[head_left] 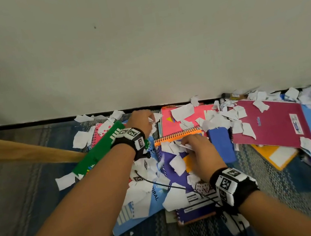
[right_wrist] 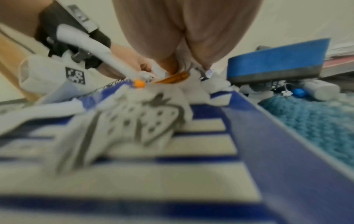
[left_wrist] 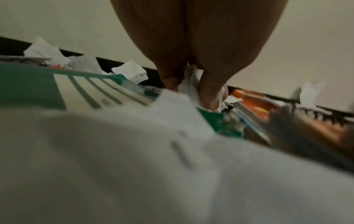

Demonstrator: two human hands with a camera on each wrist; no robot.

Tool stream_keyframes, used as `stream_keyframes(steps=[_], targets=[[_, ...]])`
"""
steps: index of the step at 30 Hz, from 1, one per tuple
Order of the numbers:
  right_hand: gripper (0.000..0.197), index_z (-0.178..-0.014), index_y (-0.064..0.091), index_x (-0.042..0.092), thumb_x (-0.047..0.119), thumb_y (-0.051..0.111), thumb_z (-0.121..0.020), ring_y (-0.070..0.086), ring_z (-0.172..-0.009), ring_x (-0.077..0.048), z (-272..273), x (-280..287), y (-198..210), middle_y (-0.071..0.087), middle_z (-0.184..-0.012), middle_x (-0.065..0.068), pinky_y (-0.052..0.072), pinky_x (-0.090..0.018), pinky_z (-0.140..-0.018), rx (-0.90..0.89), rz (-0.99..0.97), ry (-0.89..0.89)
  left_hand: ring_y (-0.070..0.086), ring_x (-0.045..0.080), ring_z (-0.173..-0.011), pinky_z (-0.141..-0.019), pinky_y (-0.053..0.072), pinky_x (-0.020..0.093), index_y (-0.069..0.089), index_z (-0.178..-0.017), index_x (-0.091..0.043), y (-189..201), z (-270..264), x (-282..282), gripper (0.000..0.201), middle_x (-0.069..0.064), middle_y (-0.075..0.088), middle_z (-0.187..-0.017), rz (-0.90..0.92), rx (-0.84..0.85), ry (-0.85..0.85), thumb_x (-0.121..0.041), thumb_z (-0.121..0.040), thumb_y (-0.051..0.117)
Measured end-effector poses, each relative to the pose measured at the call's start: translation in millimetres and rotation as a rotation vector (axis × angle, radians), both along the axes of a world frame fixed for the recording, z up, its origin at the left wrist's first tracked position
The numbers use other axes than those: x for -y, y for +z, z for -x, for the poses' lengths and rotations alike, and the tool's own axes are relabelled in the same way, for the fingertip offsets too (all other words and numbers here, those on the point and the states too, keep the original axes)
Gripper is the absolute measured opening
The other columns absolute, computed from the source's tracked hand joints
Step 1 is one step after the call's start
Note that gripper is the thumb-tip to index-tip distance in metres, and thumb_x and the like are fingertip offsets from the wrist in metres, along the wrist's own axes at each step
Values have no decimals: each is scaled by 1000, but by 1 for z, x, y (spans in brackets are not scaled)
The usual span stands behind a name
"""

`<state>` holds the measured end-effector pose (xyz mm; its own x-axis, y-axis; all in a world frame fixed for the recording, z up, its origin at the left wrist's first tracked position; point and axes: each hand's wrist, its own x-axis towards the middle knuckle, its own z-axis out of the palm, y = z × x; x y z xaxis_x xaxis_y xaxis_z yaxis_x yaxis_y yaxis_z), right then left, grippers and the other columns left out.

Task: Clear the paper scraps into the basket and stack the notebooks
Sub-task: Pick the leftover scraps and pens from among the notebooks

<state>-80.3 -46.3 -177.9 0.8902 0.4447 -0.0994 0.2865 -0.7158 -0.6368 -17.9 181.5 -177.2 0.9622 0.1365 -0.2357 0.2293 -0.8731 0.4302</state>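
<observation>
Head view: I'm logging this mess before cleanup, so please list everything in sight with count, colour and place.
paper scraps: many, white, strewn over the notebooks and rug
notebooks: several overlapping, green, pink, maroon, purple, light blue, orange, along the wall
rug: one, blue striped, underneath
wooden piece: one, tan, at left
left hand: grips scraps near the wall, wrist camera band on
right hand: pinches scraps on the purple notebook, wrist camera band on

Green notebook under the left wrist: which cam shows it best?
Head view. The green notebook lies slanted there, most of its cover visible, with the left hand gripping paper scraps just past it. Left wrist view shows only a blurred close-up of its cover. I can't pick it out in the right wrist view.
</observation>
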Motion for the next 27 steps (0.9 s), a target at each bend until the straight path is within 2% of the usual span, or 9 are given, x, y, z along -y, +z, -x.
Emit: stream_keyframes(steps=[3, 6, 10, 12, 14, 16, 20, 24, 27], targets=[[33, -104, 59, 16, -9, 49, -86, 54, -93, -16, -6, 7, 11, 60, -103, 2, 42, -26, -79, -58, -157, -92, 61, 24, -82, -69, 48, 27, 66, -84, -23, 1, -2, -5, 17, 8, 67, -99, 70, 58, 89, -7, -86, 59], [40, -100, 59, 16, -9, 43, -74, 54, -95, -21, -6, 14, 16, 60, -104, 1, 45, -34, -81, -50, -193, -33, 57, 26, -98, -81, 45, 30, 63, -104, -18, -3, -2, -8, 20, 8, 58, -115, 6, 55, -15, -7, -89, 56], [51, -131, 46, 31, 33, 40, -81, 42, -116, -29, 8, 13, 18, 43, -139, 10, 37, -39, -97, -50, 110, 179, 43, 33, -122, -104, 39, 38, 45, -137, -21, -7, -2, -4, 53, 9, 37, -139, -77, -74, -157, -20, -87, 63], [68, -145, 25, 41, 64, 37, -83, 31, -124, -29, 15, 8, 22, 25, -151, 10, 39, -46, -99, -21, 248, 232, 38, 36, -127, -107, 35, 43, 36, -145, -22, -6, -2, -2, 68, 10, 33, -143, -120, -133, -224, -28, -85, 67], [81, -148, 10, 47, 75, 40, -78, 22, -130, -33, 21, 4, 21, 11, -157, 9, 38, -52, -100, 7, 403, 312, 39, 37, -126, -106, 38, 43, 39, -144, -22, -3, -3, 0, 68, 11, 34, -142, -174, -158, -280, -27, -84, 70], [73, -146, 12, 49, 67, 46, -83, 17, -133, -38, 25, 4, 14, 5, -158, 8, 38, -57, -100, 36, 473, 351, 46, 36, -121, -100, 43, 42, 48, -138, -18, -2, -3, 3, 59, 12, 38, -136, -198, -150, -294, -21, -83, 72], [42, -125, 49, 34, 29, 61, -85, 38, -117, -35, 24, 8, 0, 35, -147, 0, 50, -51, -83, 154, 359, 293, 56, 35, -106, -90, 48, 38, 63, -113, -5, -2, -1, 8, 32, 13, 43, -129, -181, -77, -281, -6, -82, 71], [48, -110, 57, 18, -5, 66, -69, 50, -105, -35, 21, 10, -5, 49, -134, -6, 56, -45, -67, 167, 306, 303, 57, 33, -104, -84, 47, 35, 63, -107, -3, 8, -2, 10, 22, 16, 58, -115, -200, -94, -279, 0, -86, 59], [50, -109, 58, 16, -12, 63, -68, 51, -100, -34, 17, 11, -5, 51, -132, -5, 54, -43, -71, 147, 265, 303, 59, 31, -95, -73, 44, 32, 60, -108, -6, 24, 2, 9, 19, 16, 60, -110, -138, -47, -194, -5, -91, 55]])
